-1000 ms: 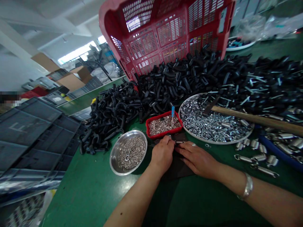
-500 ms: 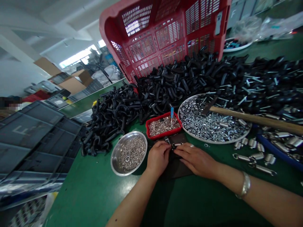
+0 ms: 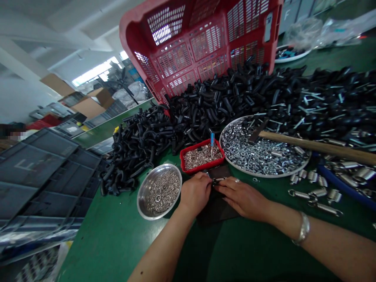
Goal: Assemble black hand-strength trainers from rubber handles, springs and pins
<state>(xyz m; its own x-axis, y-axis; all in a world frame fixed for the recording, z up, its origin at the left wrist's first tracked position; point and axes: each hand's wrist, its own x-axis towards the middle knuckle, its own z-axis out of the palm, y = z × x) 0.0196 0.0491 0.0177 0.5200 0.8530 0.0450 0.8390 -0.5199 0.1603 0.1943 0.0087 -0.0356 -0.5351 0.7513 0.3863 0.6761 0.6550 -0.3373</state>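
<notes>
A small coil spring (image 3: 219,179) lies between the fingertips of the two hands, over the dark pad (image 3: 216,209) on the green desk (image 3: 111,235), well in from the desk's left edge. The left hand (image 3: 196,192) is drawn into a tight pinch at the spring's left end; what its fingertips have hold of is hidden. The right hand (image 3: 243,196) is flatter, its fingers long and close together, the tips at the spring's right end; whether they grip it or only steady it, I cannot tell.

For work this fine, the right hand should best serve as the anchor, low against the pad, so that the left fingertips make only small, controlled movements. Keeping the spring in line and level should matter more than force: pressed off-centre, it could twist or jump. Fingertips are probably safer at its ends than across its coils.

Staying over the pad also seems wise. The steel bowl (image 3: 143,196) towards the desk's left edge, the red tray (image 3: 202,168) just beyond the hands and the round plate (image 3: 273,176) beside the tray are full of tiny parts, where a dropped piece could get lost.
</notes>
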